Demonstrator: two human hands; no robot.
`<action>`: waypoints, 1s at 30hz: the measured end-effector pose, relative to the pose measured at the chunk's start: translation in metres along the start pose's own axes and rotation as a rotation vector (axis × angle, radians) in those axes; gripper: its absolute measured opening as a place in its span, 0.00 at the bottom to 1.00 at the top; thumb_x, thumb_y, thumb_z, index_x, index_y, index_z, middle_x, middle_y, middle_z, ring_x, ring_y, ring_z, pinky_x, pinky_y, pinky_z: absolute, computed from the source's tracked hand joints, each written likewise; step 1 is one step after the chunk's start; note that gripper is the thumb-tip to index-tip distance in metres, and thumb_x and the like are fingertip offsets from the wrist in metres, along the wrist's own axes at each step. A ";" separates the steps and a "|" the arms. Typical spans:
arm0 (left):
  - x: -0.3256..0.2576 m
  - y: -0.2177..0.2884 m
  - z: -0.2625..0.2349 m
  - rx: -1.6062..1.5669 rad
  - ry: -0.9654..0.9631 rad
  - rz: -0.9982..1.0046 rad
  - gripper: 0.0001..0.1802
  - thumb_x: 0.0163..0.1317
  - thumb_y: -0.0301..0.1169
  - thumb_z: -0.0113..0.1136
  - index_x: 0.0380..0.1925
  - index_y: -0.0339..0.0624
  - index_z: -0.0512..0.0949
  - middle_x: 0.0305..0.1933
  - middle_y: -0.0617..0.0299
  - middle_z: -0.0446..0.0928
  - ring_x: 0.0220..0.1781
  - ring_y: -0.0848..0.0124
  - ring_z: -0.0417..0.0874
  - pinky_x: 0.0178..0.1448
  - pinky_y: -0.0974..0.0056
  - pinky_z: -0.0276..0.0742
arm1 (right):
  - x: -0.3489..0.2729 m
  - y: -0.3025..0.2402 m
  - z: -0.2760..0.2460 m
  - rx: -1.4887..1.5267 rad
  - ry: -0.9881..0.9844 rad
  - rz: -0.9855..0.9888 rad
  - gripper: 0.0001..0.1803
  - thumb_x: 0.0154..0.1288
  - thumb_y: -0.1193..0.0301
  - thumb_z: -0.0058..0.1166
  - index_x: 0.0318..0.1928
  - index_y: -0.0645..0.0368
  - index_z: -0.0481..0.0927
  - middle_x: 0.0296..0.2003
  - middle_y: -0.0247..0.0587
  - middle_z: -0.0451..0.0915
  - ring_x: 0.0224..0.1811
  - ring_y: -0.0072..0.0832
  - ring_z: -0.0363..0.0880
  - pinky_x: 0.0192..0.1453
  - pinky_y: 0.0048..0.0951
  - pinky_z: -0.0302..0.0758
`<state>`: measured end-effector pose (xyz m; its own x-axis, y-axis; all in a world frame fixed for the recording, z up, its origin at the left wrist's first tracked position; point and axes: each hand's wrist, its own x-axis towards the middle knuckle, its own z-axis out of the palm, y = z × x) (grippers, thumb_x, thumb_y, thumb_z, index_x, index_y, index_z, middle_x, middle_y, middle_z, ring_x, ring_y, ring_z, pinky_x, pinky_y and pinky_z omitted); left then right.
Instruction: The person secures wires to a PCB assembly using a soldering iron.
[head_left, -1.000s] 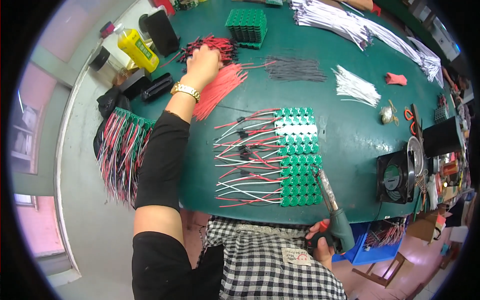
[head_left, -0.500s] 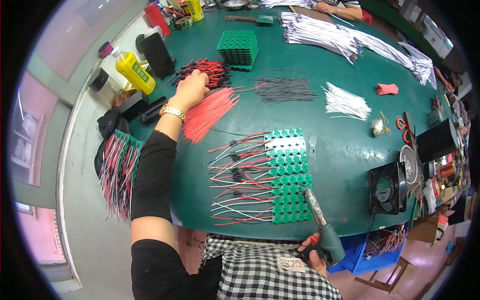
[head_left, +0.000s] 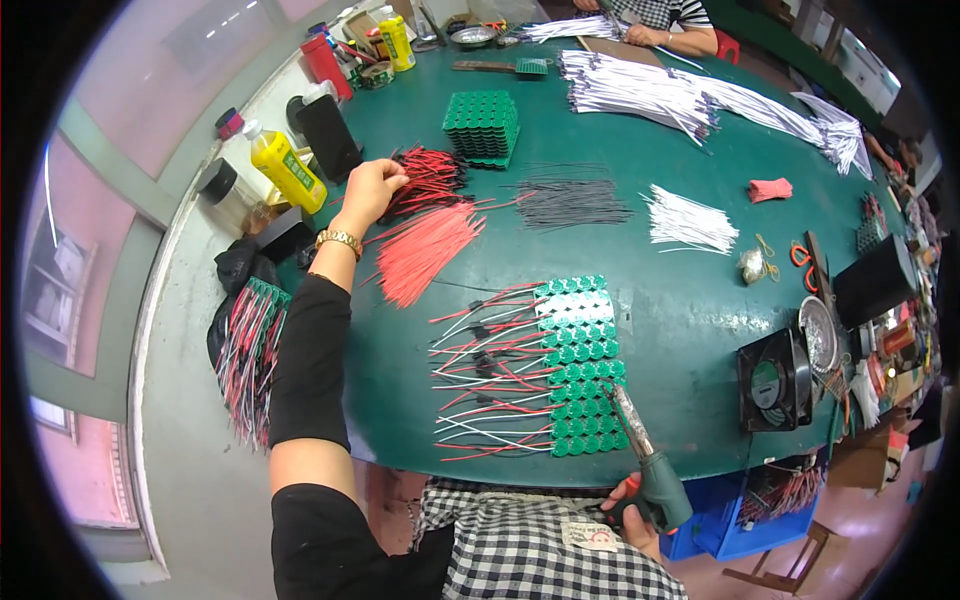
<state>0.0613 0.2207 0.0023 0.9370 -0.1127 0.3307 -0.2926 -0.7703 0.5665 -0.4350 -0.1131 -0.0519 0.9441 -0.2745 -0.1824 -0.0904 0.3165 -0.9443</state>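
At the table's (head_left: 680, 300) near edge the right hand (head_left: 628, 512) has its grip closed around a green-handled soldering iron (head_left: 645, 460), tip over the rows of green wired boards (head_left: 580, 365). Farther off, toward the left edge, the left hand (head_left: 372, 190) pinches wires from the red-and-black wire pile (head_left: 430, 180), beside the loose red wires (head_left: 425, 250).

Bright even daylight, soft shadows, sharp centre, strong fisheye bending, black vignette at rim.

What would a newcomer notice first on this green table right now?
Probably the rows of small green circuit boards with red, black and white leads near the table's front edge. The right hand holds a soldering iron beside them. Farther back, the left hand reaches into a pile of red and black wires.
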 end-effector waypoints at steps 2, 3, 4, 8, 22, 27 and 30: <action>-0.001 -0.005 -0.002 0.050 0.028 -0.007 0.09 0.54 0.32 0.66 0.31 0.37 0.82 0.29 0.51 0.81 0.32 0.60 0.83 0.40 0.59 0.76 | 0.001 -0.003 0.002 -0.008 -0.001 -0.018 0.34 0.59 0.58 0.60 0.59 0.62 0.63 0.39 0.43 0.74 0.36 0.30 0.76 0.42 0.33 0.75; -0.002 -0.007 -0.003 0.051 0.030 -0.006 0.09 0.54 0.32 0.66 0.31 0.37 0.82 0.29 0.51 0.81 0.32 0.60 0.83 0.40 0.59 0.76 | 0.002 -0.003 0.002 -0.006 -0.004 -0.031 0.33 0.59 0.59 0.59 0.60 0.62 0.63 0.39 0.43 0.74 0.35 0.30 0.76 0.42 0.33 0.75; -0.004 -0.007 -0.008 0.051 0.081 -0.041 0.09 0.54 0.32 0.65 0.31 0.37 0.82 0.29 0.51 0.81 0.33 0.59 0.83 0.41 0.59 0.75 | 0.003 -0.002 0.003 -0.002 -0.008 -0.044 0.33 0.60 0.59 0.59 0.60 0.62 0.63 0.39 0.43 0.74 0.35 0.30 0.77 0.42 0.34 0.75; -0.004 -0.003 -0.015 0.007 0.362 0.005 0.08 0.58 0.32 0.62 0.32 0.37 0.80 0.31 0.51 0.80 0.33 0.58 0.81 0.40 0.59 0.75 | 0.003 0.000 0.004 0.016 -0.005 -0.053 0.32 0.59 0.59 0.59 0.59 0.62 0.64 0.38 0.44 0.74 0.35 0.30 0.77 0.41 0.33 0.76; -0.204 0.203 0.007 -0.416 -0.595 0.546 0.05 0.53 0.24 0.62 0.26 0.37 0.75 0.28 0.54 0.72 0.31 0.57 0.76 0.36 0.60 0.73 | 0.013 -0.005 0.003 -0.067 -0.104 -0.135 0.24 0.62 0.64 0.54 0.55 0.63 0.67 0.36 0.40 0.74 0.34 0.25 0.75 0.40 0.28 0.74; -0.240 0.194 0.030 -0.463 -0.785 0.468 0.05 0.49 0.22 0.63 0.23 0.39 0.75 0.32 0.64 0.72 0.21 0.77 0.70 0.24 0.72 0.67 | 0.021 -0.003 0.006 -0.059 -0.080 -0.205 0.23 0.61 0.67 0.55 0.53 0.64 0.68 0.36 0.41 0.75 0.32 0.25 0.76 0.39 0.27 0.75; -0.250 0.194 0.035 -0.420 -0.681 0.359 0.05 0.46 0.21 0.63 0.21 0.38 0.75 0.32 0.65 0.70 0.20 0.81 0.68 0.22 0.74 0.66 | 0.017 -0.004 0.005 -0.066 -0.083 -0.210 0.22 0.61 0.68 0.55 0.53 0.65 0.69 0.37 0.41 0.75 0.33 0.25 0.76 0.40 0.27 0.76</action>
<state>-0.2232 0.0779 0.0028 0.6455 -0.7578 0.0958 -0.5123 -0.3365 0.7901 -0.4169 -0.1149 -0.0495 0.9669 -0.2519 0.0405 0.0929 0.1999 -0.9754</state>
